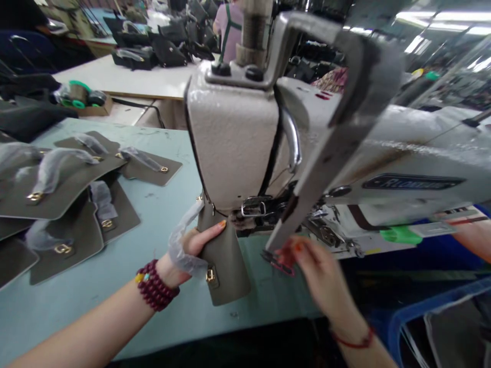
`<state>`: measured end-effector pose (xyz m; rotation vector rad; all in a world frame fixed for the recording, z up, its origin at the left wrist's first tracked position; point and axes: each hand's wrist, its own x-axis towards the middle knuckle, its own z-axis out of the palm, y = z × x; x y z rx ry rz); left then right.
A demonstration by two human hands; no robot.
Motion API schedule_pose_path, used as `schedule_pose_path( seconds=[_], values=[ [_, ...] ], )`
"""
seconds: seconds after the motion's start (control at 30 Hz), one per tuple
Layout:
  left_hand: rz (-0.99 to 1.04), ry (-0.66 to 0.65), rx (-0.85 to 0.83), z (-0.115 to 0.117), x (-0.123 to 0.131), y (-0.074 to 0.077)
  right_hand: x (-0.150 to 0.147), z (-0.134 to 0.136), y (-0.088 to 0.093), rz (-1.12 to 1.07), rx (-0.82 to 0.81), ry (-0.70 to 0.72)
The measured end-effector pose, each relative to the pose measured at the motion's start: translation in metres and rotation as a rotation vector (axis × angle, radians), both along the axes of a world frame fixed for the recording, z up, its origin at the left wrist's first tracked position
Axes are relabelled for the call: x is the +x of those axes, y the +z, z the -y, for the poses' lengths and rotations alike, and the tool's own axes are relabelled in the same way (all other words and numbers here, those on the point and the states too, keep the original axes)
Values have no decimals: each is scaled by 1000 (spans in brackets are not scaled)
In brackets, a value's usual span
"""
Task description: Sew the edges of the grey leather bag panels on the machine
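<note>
My left hand (192, 248) grips a grey leather flap piece (226, 266) with a gold buckle and a clear plastic wrap, holding it up under the head of the cream sewing machine (233, 133). A dark bead bracelet sits on that wrist. My right hand (318, 266) is below the machine's needle area, its fingers pinched on a small red thing (286, 258) that is blurred; I cannot name it. A red cord circles that wrist.
Several more grey flap pieces (61, 189) with gold buckles lie on the pale green table (161, 214) at the left. A blue bin (433, 317) stands at lower right. Black bags (153, 46) cover a far white table, with a person (228, 25) behind.
</note>
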<state>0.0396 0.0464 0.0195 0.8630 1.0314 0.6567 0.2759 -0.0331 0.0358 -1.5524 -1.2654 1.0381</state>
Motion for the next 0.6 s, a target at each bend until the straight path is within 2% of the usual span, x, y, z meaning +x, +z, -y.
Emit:
schedule_pose_path(
  seconds=[0.1,0.23,0.33,0.47,0.6],
  values=[
    [67,-18,-118,-6,-4,-3,-43,-15,-29,-289,-162,131],
    [103,-30,-143,-17,-10,-7,-82,-33,-53,-478,-226,70],
    [117,-78,-125,-24,-9,-8,-91,-34,-53,-499,-189,22],
    [74,-123,-94,-27,-6,-6,-93,-30,-45,-324,-76,-29],
    [53,-100,-25,-26,-5,-5,-92,-29,-40,-223,-41,-26]
  ],
)
